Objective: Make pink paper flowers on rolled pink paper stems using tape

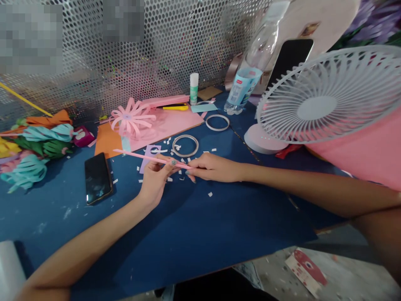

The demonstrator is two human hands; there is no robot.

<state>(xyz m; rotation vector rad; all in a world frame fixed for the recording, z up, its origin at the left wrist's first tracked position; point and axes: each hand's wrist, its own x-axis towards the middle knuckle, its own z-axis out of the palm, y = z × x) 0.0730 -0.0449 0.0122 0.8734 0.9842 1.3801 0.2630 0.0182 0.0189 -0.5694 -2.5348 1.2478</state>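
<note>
A narrow pink paper strip (140, 155) stretches between my two hands above the blue tabletop. My left hand (156, 179) pinches it along its middle, and the free end points up and left. At the strip's right end, my right hand (213, 167) has its fingers closed on it. Beneath and beside the hands lie a purple paper piece (146, 161) with a round hole and many small white paper scraps (210, 194). A roll of tape (185, 146) rests just beyond my hands, and a second tape ring (217, 122) is farther back.
A black phone (98, 178) lies left of my hands. Behind are a pink paper flower (128, 118), a yellow cutter (175, 107), a glue stick (194, 89) and a plastic bottle (244, 79). A fan (316, 108) stands right; colourful paper flowers (46, 138) lie left.
</note>
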